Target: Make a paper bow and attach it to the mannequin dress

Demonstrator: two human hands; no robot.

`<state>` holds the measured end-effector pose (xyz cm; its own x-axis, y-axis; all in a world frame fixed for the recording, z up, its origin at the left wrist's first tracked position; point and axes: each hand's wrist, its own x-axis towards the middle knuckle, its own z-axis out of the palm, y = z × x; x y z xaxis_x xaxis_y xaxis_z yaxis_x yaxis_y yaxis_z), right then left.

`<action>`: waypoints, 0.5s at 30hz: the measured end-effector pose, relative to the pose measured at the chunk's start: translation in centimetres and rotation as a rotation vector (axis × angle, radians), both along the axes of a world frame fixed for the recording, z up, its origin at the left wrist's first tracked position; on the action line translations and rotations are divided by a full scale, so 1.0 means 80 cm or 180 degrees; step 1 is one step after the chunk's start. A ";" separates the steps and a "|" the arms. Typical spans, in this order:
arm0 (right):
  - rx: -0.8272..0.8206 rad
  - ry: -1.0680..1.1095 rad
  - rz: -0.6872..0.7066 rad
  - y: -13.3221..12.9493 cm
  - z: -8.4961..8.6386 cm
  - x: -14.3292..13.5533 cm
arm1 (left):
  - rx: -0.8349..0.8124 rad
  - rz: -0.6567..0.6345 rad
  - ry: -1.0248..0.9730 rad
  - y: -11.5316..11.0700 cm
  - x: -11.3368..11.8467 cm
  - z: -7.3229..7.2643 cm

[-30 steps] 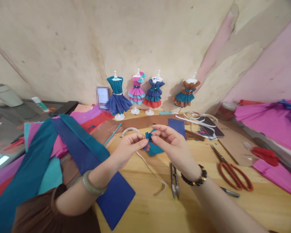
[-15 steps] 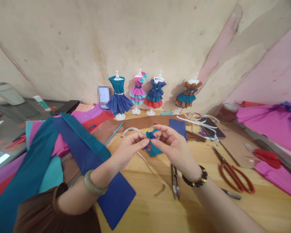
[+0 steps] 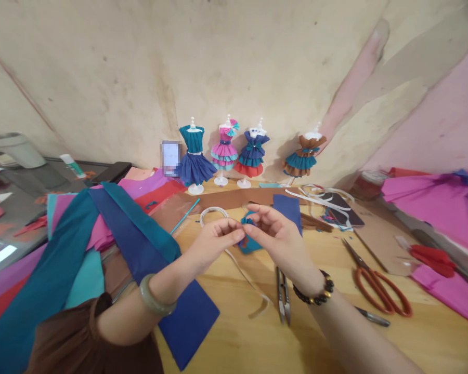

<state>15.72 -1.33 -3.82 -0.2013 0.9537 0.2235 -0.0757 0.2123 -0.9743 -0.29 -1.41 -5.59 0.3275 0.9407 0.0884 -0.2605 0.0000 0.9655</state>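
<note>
Over the middle of the table, my left hand (image 3: pixel 218 238) and my right hand (image 3: pixel 277 235) meet with thumbs and forefingers closed. Between them is a small pleated teal and blue piece (image 3: pixel 247 220), apparently crepe paper, mostly covered by the fingers. Both hands seem to pinch it, the left at its lower part and the right from its side. Just below and behind it lies a teal sheet (image 3: pixel 253 246) on the wood. A blue sheet (image 3: pixel 287 209) lies beyond my right hand, and a coil of white ribbon (image 3: pixel 212 212) is behind my left.
Thread snips (image 3: pixel 283 297) lie below my right wrist, orange-handled scissors (image 3: pixel 380 288) farther right. Several small dress forms in ruffled dresses, including one with a teal top (image 3: pixel 192 139), stand along the wall. Coloured strips (image 3: pixel 119 228) cover the left side; a blue square (image 3: pixel 191 324) lies in front.
My fingers have closed farther over the pleated piece, so less of it shows. My left fingertips have moved slightly right toward my right hand. The whole view has shifted a little.
</note>
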 end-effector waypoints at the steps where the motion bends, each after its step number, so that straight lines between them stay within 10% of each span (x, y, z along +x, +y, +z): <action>1: -0.0026 0.0010 -0.0020 0.000 -0.001 0.000 | 0.0020 -0.0025 0.0072 0.000 0.000 0.001; 15: -0.0269 0.0172 -0.0047 0.009 -0.007 0.006 | -0.0233 -0.0003 0.0167 0.001 -0.003 0.001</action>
<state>16.20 -0.64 -4.38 -0.1769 0.9724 0.1522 -0.1260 0.1310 -0.9833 -0.52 -1.32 -5.51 0.3307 0.9437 0.0022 -0.2097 0.0712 0.9752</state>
